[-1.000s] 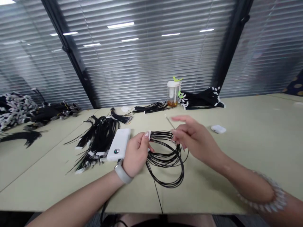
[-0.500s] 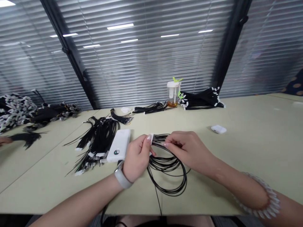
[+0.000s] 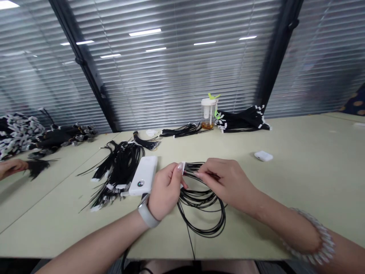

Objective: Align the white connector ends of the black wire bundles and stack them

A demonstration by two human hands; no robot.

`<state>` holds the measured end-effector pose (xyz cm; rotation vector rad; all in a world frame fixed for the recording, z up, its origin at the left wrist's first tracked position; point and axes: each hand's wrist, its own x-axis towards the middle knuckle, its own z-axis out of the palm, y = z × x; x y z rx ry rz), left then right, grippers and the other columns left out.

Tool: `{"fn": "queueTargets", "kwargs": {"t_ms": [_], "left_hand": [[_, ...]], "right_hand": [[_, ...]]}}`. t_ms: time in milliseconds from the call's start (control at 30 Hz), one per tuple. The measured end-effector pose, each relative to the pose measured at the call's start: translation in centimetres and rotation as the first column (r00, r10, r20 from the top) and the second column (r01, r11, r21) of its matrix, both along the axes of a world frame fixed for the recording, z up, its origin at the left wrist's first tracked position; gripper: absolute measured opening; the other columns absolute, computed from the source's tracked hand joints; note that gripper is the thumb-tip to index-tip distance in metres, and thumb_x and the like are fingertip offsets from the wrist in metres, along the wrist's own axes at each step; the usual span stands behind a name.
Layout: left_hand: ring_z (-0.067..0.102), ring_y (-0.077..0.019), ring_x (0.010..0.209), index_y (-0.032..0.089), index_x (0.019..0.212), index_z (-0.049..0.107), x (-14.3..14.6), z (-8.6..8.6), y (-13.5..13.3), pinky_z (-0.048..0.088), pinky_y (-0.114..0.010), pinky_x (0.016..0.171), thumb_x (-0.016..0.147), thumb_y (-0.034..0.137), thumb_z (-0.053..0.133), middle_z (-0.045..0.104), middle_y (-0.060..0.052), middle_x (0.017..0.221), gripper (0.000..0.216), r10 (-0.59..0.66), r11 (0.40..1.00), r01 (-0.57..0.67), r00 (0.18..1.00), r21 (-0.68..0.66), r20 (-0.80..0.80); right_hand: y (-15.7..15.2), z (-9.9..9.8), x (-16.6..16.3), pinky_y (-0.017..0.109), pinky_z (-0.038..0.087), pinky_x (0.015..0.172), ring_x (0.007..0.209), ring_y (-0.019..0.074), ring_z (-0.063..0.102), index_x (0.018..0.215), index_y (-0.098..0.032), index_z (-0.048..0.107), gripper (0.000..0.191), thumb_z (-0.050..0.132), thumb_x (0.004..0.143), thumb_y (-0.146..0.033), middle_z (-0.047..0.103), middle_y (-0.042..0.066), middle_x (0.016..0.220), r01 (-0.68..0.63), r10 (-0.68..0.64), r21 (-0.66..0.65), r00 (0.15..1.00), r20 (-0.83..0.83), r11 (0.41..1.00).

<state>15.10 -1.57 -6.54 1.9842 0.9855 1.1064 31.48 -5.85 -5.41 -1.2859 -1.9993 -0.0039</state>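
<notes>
My left hand (image 3: pixel 167 189) is closed, its thumb pressing on a white connector (image 3: pixel 183 168) with several thin black wires running out to the right. Those black wires (image 3: pixel 212 229) curve round in loops that hang below and between my hands over the table. On the right, my right hand (image 3: pixel 225 179) pinches black wire close to the connector, thumb and forefinger together. A short dark red bit shows on a wire between the two hands. The far ends of the wires are hidden by my fingers.
A white power bank (image 3: pixel 144 175) lies left of my left hand, beside a pile of black wire bundles (image 3: pixel 122 163). Behind stand a lidded cup (image 3: pixel 208 114) and more bundles (image 3: pixel 242 119). A white earbud case (image 3: pixel 263 156) sits right. Another person's hand (image 3: pixel 14 167) holds wires far left.
My hands have barely moved; a dark red bit now shows on the wire near the connector. At far left, the other person's hand has come further into view.
</notes>
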Motion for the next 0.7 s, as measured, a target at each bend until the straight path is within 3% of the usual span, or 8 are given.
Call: {"fn": "queueTargets", "kwargs": {"t_ms": [167,267,500,600,700], "left_hand": [[0.049,-0.0126,0.049,0.018,0.061,0.049,0.0,-0.2,0.0,0.035,-0.023,0.052,0.088,0.038,0.034,0.057,0.000,0.051,0.037,-0.019,1.000,0.019,1.000,-0.004,-0.018],[0.050,-0.0125,0.050,0.018,0.061,0.050,0.0,-0.3,0.1,0.036,-0.023,0.053,0.088,0.037,0.034,0.058,0.000,0.051,0.037,-0.036,0.999,0.037,0.999,0.014,-0.036],[0.050,-0.0123,0.049,0.018,0.056,0.049,0.0,0.2,0.6,0.037,-0.023,0.053,0.087,0.037,0.035,0.057,0.001,0.048,0.039,-0.006,0.999,0.006,1.000,-0.036,0.021],[0.051,-0.0127,0.051,0.017,0.054,0.050,-0.2,0.1,1.5,0.037,-0.023,0.055,0.087,0.038,0.035,0.057,0.000,0.048,0.042,0.057,0.998,-0.053,0.994,-0.043,0.096],[0.051,-0.0127,0.055,0.017,0.052,0.053,-0.6,-0.2,2.6,0.038,-0.023,0.059,0.087,0.038,0.035,0.059,0.000,0.052,0.044,0.166,0.986,-0.169,0.958,-0.010,0.234]], "right_hand": [[0.2,-0.9,0.0,0.022,0.030,0.055,0.059,0.0093,0.046,0.073,-0.015,0.058,0.020,0.041,0.084,-0.016,0.054,0.000,0.063,-0.021,-0.016,0.175,0.978,0.208,0.984],[0.2,-1.2,-0.1,0.023,0.030,0.054,0.057,0.0099,0.044,0.072,-0.015,0.059,0.025,0.038,0.086,-0.017,0.053,0.001,0.061,-0.027,-0.024,0.199,0.968,0.249,0.980],[0.7,0.0,0.8,0.022,0.033,0.059,0.065,0.0105,0.051,0.076,-0.017,0.056,0.016,0.046,0.085,-0.025,0.058,0.001,0.072,0.059,-0.059,0.007,0.985,0.164,0.998],[1.1,0.9,1.9,0.021,0.032,0.053,0.057,0.0089,0.048,0.073,-0.017,0.053,0.018,0.049,0.084,-0.031,0.056,-0.002,0.064,0.121,-0.118,-0.052,0.991,0.064,0.991],[1.3,1.4,2.9,0.021,0.030,0.049,0.051,0.0091,0.045,0.066,-0.018,0.051,0.029,0.040,0.087,-0.033,0.051,-0.002,0.055,0.227,-0.224,-0.113,0.974,0.042,0.967]]}}
